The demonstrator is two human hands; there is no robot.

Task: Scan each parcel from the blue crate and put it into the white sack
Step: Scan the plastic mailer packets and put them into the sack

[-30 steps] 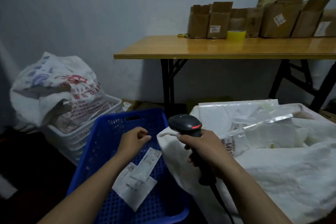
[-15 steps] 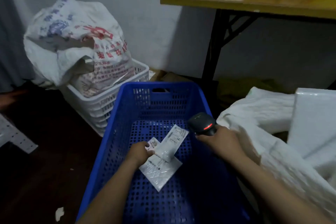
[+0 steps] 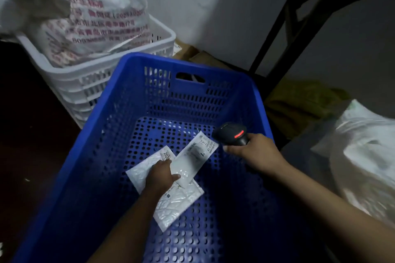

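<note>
Parcel (image 3: 195,156) in pinch of left hand (image 3: 161,175)

Grey wall (image 3: 213,17) stood beyond the fingers (image 3: 165,163), black table legs (image 3: 277,25) to their upper right, dark floor (image 3: 32,134) to their left, light dim.

A printed bag (image 3: 102,17) sits in a white crate (image 3: 96,79) left of black table legs (image 3: 275,34).

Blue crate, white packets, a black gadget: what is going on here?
A person is scanning parcels. The left hand reaches into the blue crate and seems to pinch the narrow parcel lying across a padded parcel. The right hand holds a black scanner, its red light on, just above them. The white sack lies on the right.
</note>
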